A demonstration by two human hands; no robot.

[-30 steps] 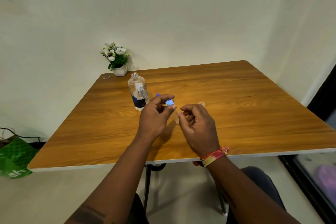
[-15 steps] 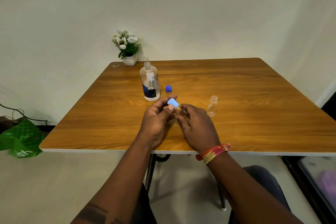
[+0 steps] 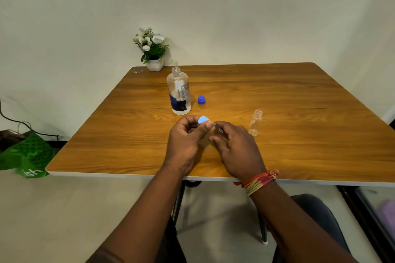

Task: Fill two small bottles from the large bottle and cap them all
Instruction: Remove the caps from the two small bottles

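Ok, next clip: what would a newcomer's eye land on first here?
Mid-table, the left hand pinches a light blue cap against a small bottle held in the right hand. Behind them stands the large bottle, uncapped, its dark blue cap on the table beside it. A second small bottle stands open to the right.

White-flowered plant in a white pot [image 3: 154,53] sitting at the wooden counter's [image 3: 299,113] far left corner, green bag [image 3: 25,156] lying on the floor at left, cable [image 3: 12,118] trailing above it
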